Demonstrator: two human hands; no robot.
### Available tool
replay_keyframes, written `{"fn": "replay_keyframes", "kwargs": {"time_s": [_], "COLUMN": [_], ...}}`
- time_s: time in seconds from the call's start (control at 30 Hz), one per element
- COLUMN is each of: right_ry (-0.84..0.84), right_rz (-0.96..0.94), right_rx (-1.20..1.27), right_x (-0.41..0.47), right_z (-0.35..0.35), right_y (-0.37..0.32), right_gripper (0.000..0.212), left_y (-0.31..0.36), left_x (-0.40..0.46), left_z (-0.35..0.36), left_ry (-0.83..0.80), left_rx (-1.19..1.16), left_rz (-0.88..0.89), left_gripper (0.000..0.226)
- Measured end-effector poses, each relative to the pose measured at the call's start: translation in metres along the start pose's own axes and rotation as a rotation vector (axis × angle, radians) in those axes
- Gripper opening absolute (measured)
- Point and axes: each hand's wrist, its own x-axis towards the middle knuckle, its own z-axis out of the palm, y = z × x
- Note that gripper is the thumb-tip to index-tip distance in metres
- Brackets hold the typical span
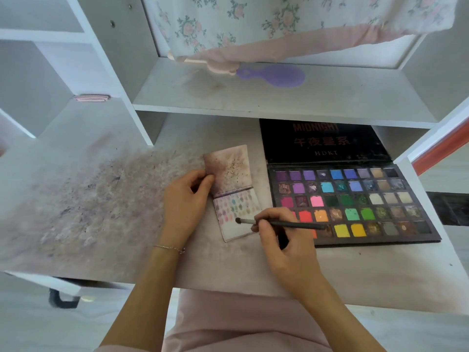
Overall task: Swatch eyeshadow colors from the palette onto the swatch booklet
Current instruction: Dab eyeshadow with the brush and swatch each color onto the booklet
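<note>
A small swatch booklet (234,196) lies open on the desk, its lower page covered with rows of pale colour dabs. My left hand (186,199) pinches the left edge of its stained upper page. My right hand (281,240) grips a thin black brush (279,223), whose dark tip sits over the lower page near its blank bottom area. The large eyeshadow palette (355,201) lies open just right of the booklet, with several rows of bright pans and a black lid folded back.
The desk (101,199) is smeared with powder stains on the left. A shelf (279,97) above holds a purple hairbrush (276,75) and floral cloth (279,24). White cabinet walls stand at both sides. My lap in pink fabric is below the desk edge.
</note>
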Motion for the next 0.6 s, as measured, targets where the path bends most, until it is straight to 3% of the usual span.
{"fn": "replay_keyframes", "kwargs": {"time_s": [0.6], "right_ry": [-0.057], "right_rz": [0.031], "right_rx": [-0.136], "right_x": [0.004], "right_z": [0.015], "right_y": [0.000], "right_gripper": [0.010], "left_y": [-0.007], "left_x": [-0.002], "left_z": [0.001], "left_ry": [-0.009], "left_rx": [0.076], "left_rz": [0.095], "left_gripper": [0.014]}}
